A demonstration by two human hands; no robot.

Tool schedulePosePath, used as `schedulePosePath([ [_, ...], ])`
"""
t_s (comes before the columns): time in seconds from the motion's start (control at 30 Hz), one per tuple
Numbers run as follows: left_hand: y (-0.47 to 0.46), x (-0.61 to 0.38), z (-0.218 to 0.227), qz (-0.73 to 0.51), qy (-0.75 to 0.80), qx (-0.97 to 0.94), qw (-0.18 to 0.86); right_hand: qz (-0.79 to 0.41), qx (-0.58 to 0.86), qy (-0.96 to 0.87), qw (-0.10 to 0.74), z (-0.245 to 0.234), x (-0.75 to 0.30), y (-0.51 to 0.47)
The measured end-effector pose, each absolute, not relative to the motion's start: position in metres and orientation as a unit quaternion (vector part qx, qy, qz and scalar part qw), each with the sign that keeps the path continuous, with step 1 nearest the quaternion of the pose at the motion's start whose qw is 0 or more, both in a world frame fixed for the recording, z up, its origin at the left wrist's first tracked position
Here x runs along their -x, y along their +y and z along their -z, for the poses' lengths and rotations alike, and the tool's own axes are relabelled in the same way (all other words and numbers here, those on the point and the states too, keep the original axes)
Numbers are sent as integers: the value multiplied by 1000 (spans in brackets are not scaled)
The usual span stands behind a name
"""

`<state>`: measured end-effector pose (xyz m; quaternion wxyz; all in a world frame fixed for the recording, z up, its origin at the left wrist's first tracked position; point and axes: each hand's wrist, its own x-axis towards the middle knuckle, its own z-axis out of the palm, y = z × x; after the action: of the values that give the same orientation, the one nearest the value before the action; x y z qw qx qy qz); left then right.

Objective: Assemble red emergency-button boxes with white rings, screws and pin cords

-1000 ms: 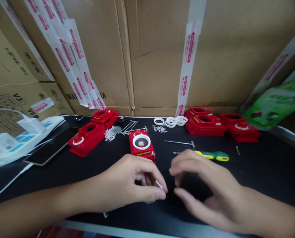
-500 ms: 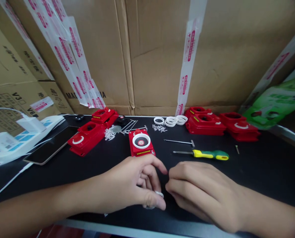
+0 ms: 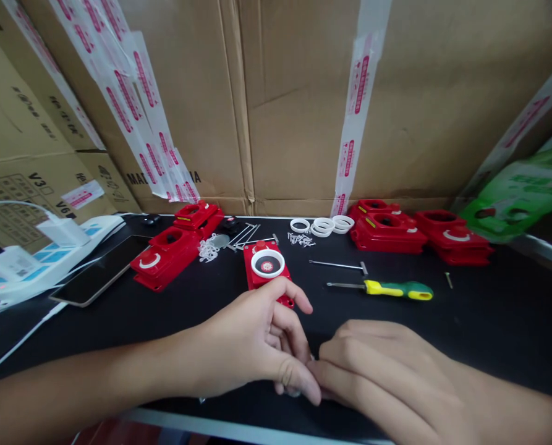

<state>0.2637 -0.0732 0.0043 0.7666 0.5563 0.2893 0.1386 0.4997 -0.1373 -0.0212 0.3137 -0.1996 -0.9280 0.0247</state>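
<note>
Near the table's front edge my left hand point(image 3: 261, 346) is curled, thumb towards the fingers. A small pale piece, mostly hidden, shows beneath its thumb. My right hand point(image 3: 391, 377) is closed, its fingertips meeting the left thumb and fingers; whatever they pinch is covered. Just beyond the left hand lies a red housing point(image 3: 250, 278) with a white ring point(image 3: 282, 267) around its dark round centre. Beyond the right hand lie a yellow and green screwdriver point(image 3: 399, 290) and a thin metal rod with a crosspiece point(image 3: 338, 266).
Red housings point(image 3: 167, 256) stand at the left and more red housings point(image 3: 389, 232) at the right. White rings point(image 3: 322, 227), screws point(image 3: 301, 239) and small white parts point(image 3: 208, 248) lie between. A phone point(image 3: 97, 272), power strip point(image 3: 39, 259) and green bottle point(image 3: 521, 188) flank them; cardboard point(image 3: 294, 123) rises behind.
The hands have come together: the right fingertips, apart from the left thumb before, now touch it. The small white piece at my left thumb is now more hidden. The view has shifted slightly.
</note>
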Motion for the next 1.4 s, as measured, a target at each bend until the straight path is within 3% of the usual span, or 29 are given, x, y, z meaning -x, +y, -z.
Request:
schedulePosePath([
  [0.17,-74,-262,-14,-114,306,-597,733,15,207,-924,321,14,-504,-131],
  [0.37,-75,-258,-19,-100,277,-673,679,96,342,-863,359,10,-509,-122],
  [0.63,-67,-260,-12,-287,245,-732,567,-121,355,-869,323,18,-493,-128],
  [0.8,-65,-261,-9,-288,258,-682,621,-164,352,-866,314,7,-490,-132],
  [1.0,-63,-261,-6,-263,274,-642,666,-232,356,-804,416,1,-497,-125],
  [1.23,-66,-262,-9,-216,249,-655,680,-489,362,-676,416,5,-493,-123],
  [1.4,-72,-261,-18,-154,257,-723,623,-632,341,-586,376,6,-498,-115],
])
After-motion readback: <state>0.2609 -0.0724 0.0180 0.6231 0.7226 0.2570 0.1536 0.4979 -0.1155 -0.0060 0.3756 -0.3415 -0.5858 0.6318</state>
